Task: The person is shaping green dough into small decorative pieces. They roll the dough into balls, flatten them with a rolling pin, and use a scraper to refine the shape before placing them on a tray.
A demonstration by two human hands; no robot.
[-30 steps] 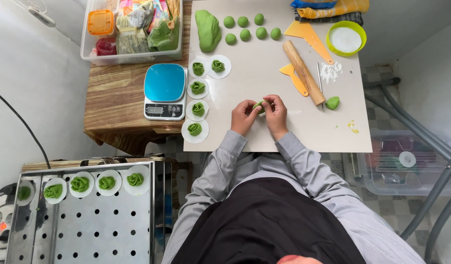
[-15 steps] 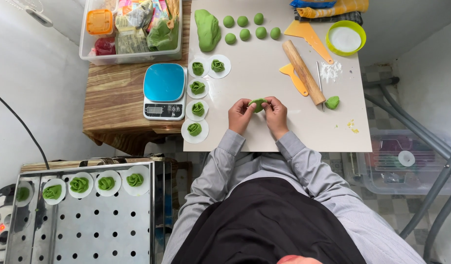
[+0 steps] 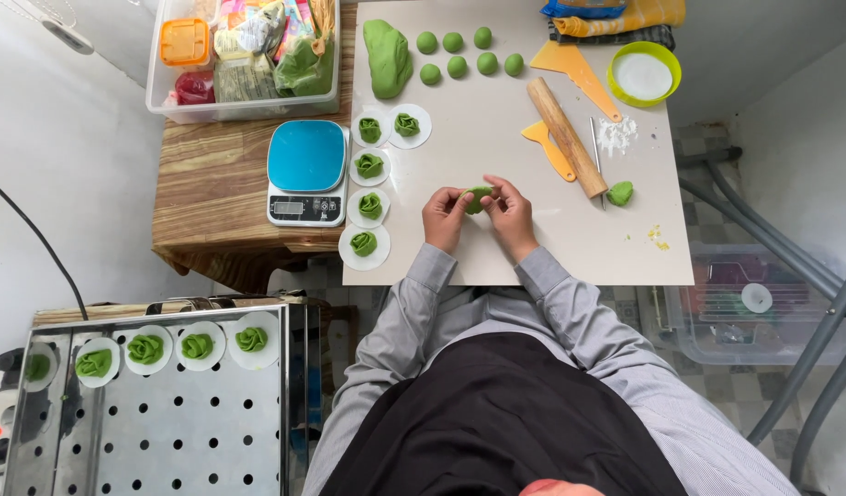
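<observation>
Not much changed vs a sec ago: left hand [image 3: 446,219] & right hand [image 3: 508,213] still pinched on the green dough piece [image 3: 479,197], held just over the pale mat [image 3: 496,248]. Wooden table [image 3: 212,184] w/ blue scale [image 3: 306,172] beside it, tiled floor [image 3: 717,386] below.

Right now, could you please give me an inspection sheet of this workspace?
Surface: pale mat on a wooden table, lightly floured.
Job's things: green dough piece pinched between left hand and right hand; six dough balls; five shaped pieces on white rounds.
Clutter: rolling pin, scale, flour bowl, storage tub.
Grippers: both hands on the dough.
Cables: black cable at left.
Surroundings: perforated steamer tray, tiled floor.
</observation>
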